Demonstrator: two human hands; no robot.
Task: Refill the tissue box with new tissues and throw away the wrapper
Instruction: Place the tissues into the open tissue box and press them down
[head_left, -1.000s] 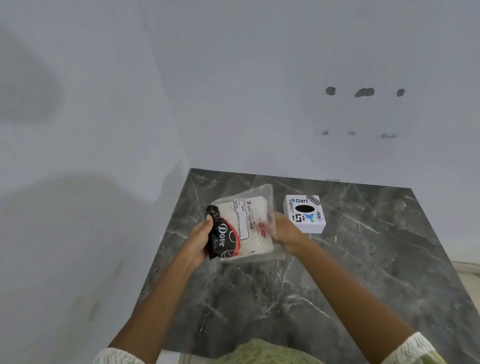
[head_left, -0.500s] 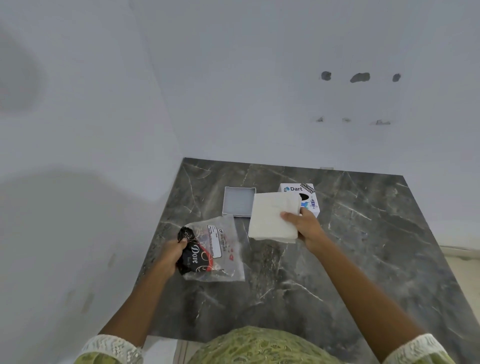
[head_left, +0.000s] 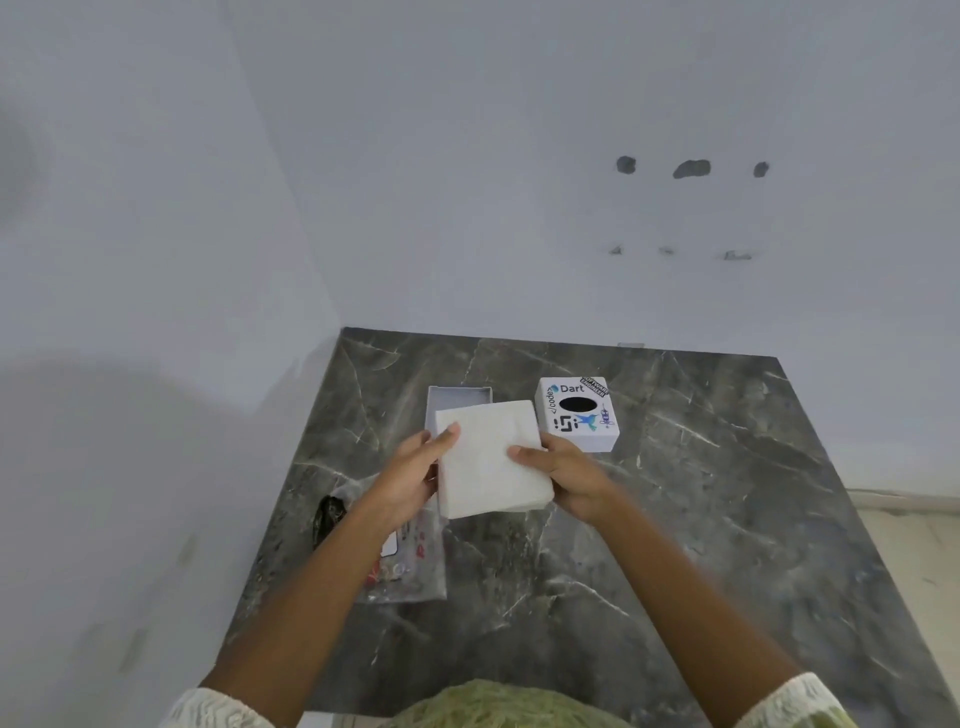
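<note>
A white stack of tissues is held above the counter between both hands. My left hand grips its left edge and my right hand grips its right edge. Behind the stack lies the open white base of the tissue box, partly hidden by the tissues. The box's white lid, with stickers and a black oval slot, stands to the right of the base. The empty clear wrapper, with black and red print, lies flat on the counter under my left forearm.
The dark grey marble counter fills a corner, with white walls at the back and on the left. Its right edge drops off to a pale floor.
My left hand let go of the wrapper, which now lies on the counter, and moved up to the tissue stack. The stack shifted left, off the lid and over the box base.
</note>
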